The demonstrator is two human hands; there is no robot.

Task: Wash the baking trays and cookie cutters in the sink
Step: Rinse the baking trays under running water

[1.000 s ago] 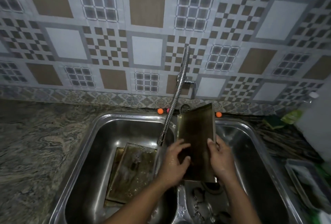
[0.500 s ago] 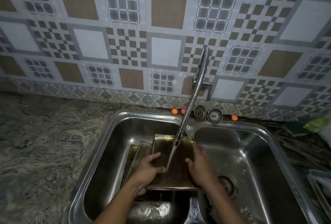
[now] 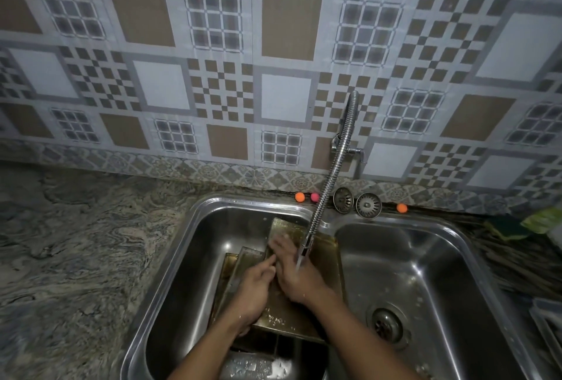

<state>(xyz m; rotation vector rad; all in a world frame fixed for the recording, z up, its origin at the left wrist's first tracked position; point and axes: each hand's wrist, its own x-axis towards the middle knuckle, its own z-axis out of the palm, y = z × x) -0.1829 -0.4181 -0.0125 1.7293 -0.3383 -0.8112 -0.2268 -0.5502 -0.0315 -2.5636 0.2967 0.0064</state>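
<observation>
Nearest the camera, the left hand (image 3: 254, 290) grips the left edge of the top tray (image 3: 324, 285), fingers curled over the rim. The right hand (image 3: 293, 274) lies flat on the tray's face with its fingers spread, the tips blurred. A second ago both hands held this tray upright over the divider between the basins. Now it lies tilted in the left basin (image 3: 194, 227), and the right hand has left the edge for the surface, so by my reading the rubbing and rinsing has begun. The tray rests on the other trays (image 3: 243, 258), which show at its left and look still to be done. No cookie cutters can be made out. Just above the hands, the tap hose (image 3: 327, 185) pours a thin stream onto the right hand. Further back, two strainer plugs (image 3: 343, 200) stand on the ledge – beyond them is the tiled wall (image 3: 286, 97).
</observation>
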